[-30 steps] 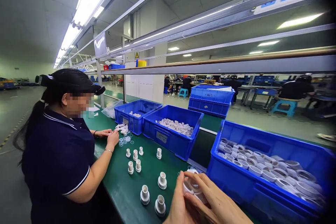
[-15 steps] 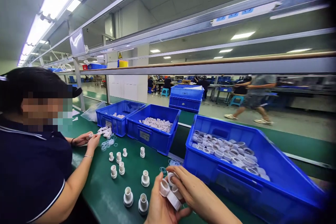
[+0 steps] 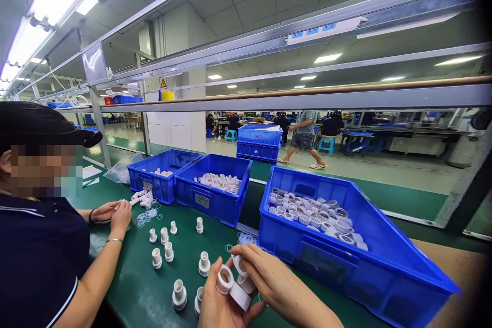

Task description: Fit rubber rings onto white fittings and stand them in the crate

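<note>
My left hand (image 3: pixel 217 303) is curled round several white plastic ring nuts (image 3: pixel 240 296), held low over the green table. My right hand (image 3: pixel 271 275) reaches over them from the right, its thumb and fingers closed on the upper ring of the cluster. The fingers partly hide the rings. Just left of my hands, white stepped pipe fittings (image 3: pixel 179 295) stand upright on the table, and one is partly covered by my left hand. Thin clear sealing rings (image 3: pixel 246 239) lie behind my hands, against the large blue bin (image 3: pixel 326 261).
More ring nuts (image 3: pixel 307 210) fill part of the large bin. Two smaller blue bins (image 3: pixel 215 210) with white parts stand further left. A co-worker (image 3: pixel 38 246) sits at the left, handling a small part near loose sealing rings (image 3: pixel 148 215). Metal rails (image 3: pixel 269 100) cross above the table.
The view has swung to the right, so the bins and table sit further left. Both hands keep the ring nuts, which have turned slightly. A person in the background has walked leftward.
</note>
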`<state>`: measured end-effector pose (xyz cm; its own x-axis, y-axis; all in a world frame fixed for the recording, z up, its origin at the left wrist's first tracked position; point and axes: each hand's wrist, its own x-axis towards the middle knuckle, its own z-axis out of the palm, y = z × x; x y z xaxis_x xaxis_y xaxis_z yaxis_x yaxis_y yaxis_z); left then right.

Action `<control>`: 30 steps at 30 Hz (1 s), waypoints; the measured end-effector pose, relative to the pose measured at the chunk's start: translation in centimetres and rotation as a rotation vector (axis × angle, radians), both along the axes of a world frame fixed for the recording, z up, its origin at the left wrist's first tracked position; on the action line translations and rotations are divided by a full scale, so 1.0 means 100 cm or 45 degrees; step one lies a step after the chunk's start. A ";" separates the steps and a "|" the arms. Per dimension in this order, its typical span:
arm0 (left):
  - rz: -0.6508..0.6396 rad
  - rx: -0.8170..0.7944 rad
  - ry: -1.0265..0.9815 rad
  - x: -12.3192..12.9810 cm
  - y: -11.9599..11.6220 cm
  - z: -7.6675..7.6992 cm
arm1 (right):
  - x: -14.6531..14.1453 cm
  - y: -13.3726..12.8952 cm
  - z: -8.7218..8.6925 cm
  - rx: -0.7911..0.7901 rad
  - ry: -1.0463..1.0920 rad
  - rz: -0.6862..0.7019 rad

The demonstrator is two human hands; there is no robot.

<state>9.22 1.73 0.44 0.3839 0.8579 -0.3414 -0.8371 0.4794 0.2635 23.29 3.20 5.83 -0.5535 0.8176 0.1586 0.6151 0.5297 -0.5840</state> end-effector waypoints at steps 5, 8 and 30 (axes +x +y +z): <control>-0.012 0.114 -0.044 -0.006 0.001 -0.008 | -0.002 0.000 0.003 -0.040 0.109 0.063; -0.009 0.227 -0.097 -0.010 0.001 -0.014 | -0.003 0.004 -0.001 -0.082 0.175 0.104; -0.042 0.450 -0.156 -0.040 -0.027 -0.052 | -0.006 0.033 -0.035 -0.273 0.239 -0.100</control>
